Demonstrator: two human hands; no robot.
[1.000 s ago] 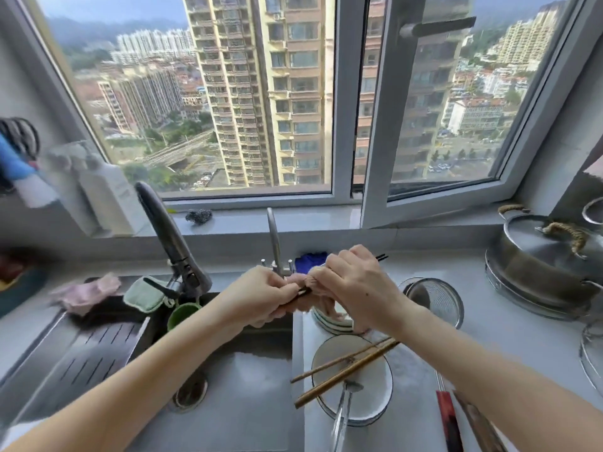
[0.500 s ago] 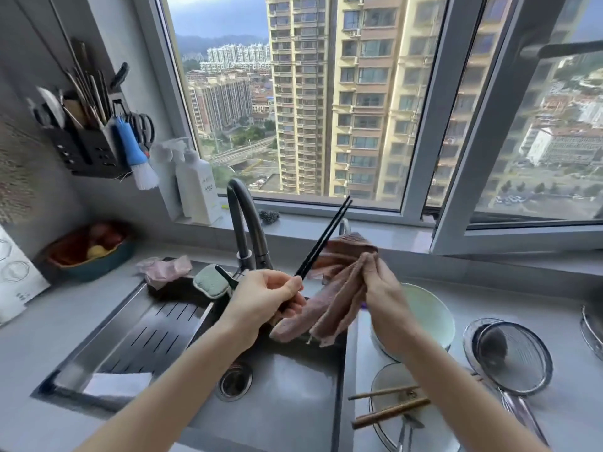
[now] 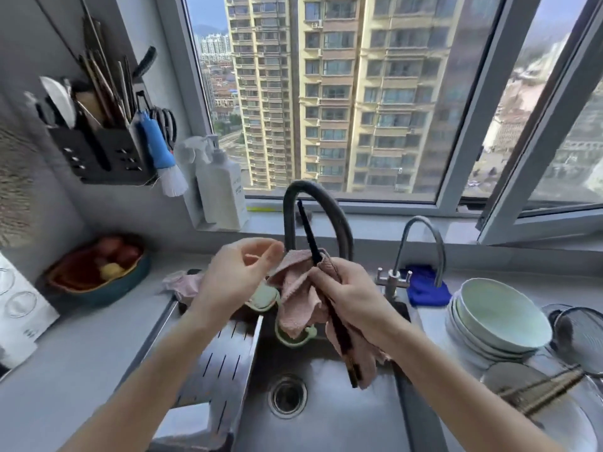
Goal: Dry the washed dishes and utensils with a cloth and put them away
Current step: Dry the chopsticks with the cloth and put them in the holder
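Note:
Over the steel sink (image 3: 326, 419), my right hand (image 3: 352, 298) grips black chopsticks (image 3: 306, 230) together with a pink cloth (image 3: 295, 305); the chopsticks run from above the hand down past my wrist. My left hand (image 3: 235, 278) hovers just left of the cloth, fingers loosely curved, holding nothing. A black utensil rack (image 3: 104, 151) with several utensils hangs on the left wall. To the right stand stacked pale green bowls (image 3: 499, 318). Wooden chopsticks (image 3: 541, 393) lie across a plate at lower right.
A dark tap (image 3: 313, 203) arches behind my hands, and a smaller chrome tap (image 3: 421, 236) stands to its right. A soap bottle (image 3: 225, 187) sits on the sill, a fruit bowl (image 3: 98, 272) on the left counter, a mesh strainer (image 3: 580, 337) far right.
The black chopsticks passed from my left hand into my right hand with the cloth. My left hand let go. The view shifted left and closer.

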